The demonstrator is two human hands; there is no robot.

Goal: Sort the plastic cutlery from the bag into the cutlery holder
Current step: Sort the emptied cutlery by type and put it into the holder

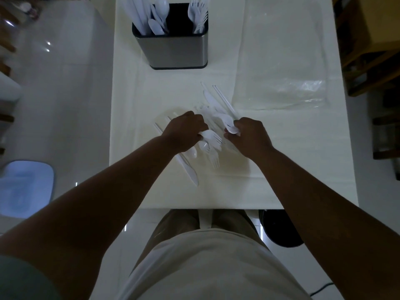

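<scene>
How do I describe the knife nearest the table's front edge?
On the white table, find the loose cutlery pile in the middle. The knife pokes out below the left hand, tip toward the person. Nothing else lies as near the front edge.

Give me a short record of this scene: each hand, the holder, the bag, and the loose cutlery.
left hand: grips white forks
right hand: pinches white spoon, maybe two
cutlery holder: upright, far side of table; sorted spoons left, sorted forks right
bag: clear, flat, right of holder
loose cutlery: pile under the hands; knife nearest the person
</scene>
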